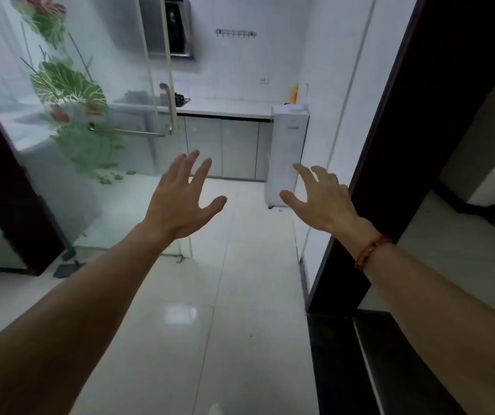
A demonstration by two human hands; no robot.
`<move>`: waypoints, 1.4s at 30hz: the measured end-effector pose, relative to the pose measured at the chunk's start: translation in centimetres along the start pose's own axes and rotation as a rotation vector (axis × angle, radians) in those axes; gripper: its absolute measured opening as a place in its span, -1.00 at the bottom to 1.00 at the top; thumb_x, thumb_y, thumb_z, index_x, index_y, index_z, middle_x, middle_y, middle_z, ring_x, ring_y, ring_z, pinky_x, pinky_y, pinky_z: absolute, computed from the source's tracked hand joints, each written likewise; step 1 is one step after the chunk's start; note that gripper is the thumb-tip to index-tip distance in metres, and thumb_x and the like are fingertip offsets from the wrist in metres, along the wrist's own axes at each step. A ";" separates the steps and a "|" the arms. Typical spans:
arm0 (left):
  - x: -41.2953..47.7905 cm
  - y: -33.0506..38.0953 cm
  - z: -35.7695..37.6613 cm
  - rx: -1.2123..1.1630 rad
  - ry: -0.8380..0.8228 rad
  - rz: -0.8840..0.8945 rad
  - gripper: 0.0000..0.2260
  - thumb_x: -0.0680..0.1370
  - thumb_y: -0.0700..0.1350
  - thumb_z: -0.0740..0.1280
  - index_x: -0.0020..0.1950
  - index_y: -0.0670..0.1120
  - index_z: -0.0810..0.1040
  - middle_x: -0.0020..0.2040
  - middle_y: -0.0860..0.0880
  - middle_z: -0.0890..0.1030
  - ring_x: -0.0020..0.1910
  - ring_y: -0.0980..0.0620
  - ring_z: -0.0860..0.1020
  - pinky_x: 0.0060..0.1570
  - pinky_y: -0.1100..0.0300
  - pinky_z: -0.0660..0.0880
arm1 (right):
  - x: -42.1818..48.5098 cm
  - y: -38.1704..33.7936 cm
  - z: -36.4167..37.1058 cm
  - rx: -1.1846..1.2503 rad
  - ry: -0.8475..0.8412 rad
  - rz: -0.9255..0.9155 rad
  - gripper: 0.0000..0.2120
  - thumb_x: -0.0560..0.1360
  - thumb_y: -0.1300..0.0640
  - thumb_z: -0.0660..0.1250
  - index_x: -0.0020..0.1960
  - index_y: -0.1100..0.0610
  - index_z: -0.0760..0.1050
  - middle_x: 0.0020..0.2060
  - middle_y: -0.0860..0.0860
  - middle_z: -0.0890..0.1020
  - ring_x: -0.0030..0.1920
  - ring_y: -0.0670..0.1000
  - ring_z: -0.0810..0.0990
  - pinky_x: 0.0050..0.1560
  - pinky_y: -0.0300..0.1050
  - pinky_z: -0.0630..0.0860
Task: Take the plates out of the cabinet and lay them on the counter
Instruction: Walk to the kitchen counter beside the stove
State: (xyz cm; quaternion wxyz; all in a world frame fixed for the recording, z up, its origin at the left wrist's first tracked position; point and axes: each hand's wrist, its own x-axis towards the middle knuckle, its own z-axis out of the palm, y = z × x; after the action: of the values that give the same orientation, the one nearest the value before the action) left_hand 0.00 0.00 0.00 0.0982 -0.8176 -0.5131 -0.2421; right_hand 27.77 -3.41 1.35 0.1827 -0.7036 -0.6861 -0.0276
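1. Pointing forward at mid-frame, the left hand (177, 202) is shown from the back, its fingers straight and spread wide. Nothing is held or touched by it.
2. The right hand (324, 199) is held out level with the left, the two well apart. Its fingers are spread and slightly bent at the tips, and nothing is gripped. A red beaded bracelet (371, 250) is worn on that wrist.
3. The cabinet (225, 145) is located at the far wall, under the counter (225, 107). Its grey doors are closed, so the plates are not exposed and their place cannot be told.
4. The counter is shown as a white slab running along the far wall. A dark hob (181, 100) is set at its left end, and an orange bottle (294, 93) is stood near its right end against the tiled wall.
5. A tall white appliance (285, 154) is stood on the floor (210, 280) at the right end of the cabinet.
6. A glass door (90, 130) printed with green leaves is seen at the left, fitted with a metal handle (168, 109). A range hood (171, 28) and a hook rail (235, 33) are mounted on the wall above the counter.
7. A dark door frame (389, 145) is seen at the right, just beside the right hand.
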 end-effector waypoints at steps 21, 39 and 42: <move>23.0 -14.7 18.0 -0.058 -0.104 0.004 -0.23 0.49 0.35 0.03 0.55 -0.12 0.21 0.58 -0.19 0.16 0.56 -0.22 0.12 0.44 -0.18 0.25 | 27.5 1.6 13.3 -0.058 -0.062 0.105 -0.35 0.54 -0.31 0.09 0.55 -0.08 0.10 0.50 0.11 0.27 0.45 0.16 0.26 0.37 0.14 0.23; 46.5 -20.4 34.3 -0.047 -0.148 -0.069 -0.25 0.49 0.34 0.07 0.54 -0.11 0.26 0.57 -0.17 0.21 0.55 -0.20 0.13 0.44 -0.14 0.27 | 55.9 10.5 24.2 -0.045 -0.145 0.027 -0.33 0.53 -0.32 0.08 0.56 -0.09 0.07 0.51 0.14 0.24 0.43 0.17 0.27 0.36 0.15 0.25; 50.8 -21.4 36.3 -0.036 -0.146 -0.098 -0.25 0.49 0.34 0.06 0.54 -0.10 0.26 0.56 -0.17 0.22 0.55 -0.20 0.14 0.45 -0.12 0.25 | 61.1 11.6 25.4 -0.039 -0.155 0.012 -0.34 0.54 -0.31 0.07 0.56 -0.09 0.07 0.50 0.13 0.26 0.43 0.16 0.28 0.35 0.14 0.24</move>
State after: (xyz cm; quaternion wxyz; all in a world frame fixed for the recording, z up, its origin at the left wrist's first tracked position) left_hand 9.85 64.79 -8.00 0.0340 -0.8086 -0.5537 -0.1958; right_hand 37.21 62.52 -7.16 0.1157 -0.7112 -0.6932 0.0147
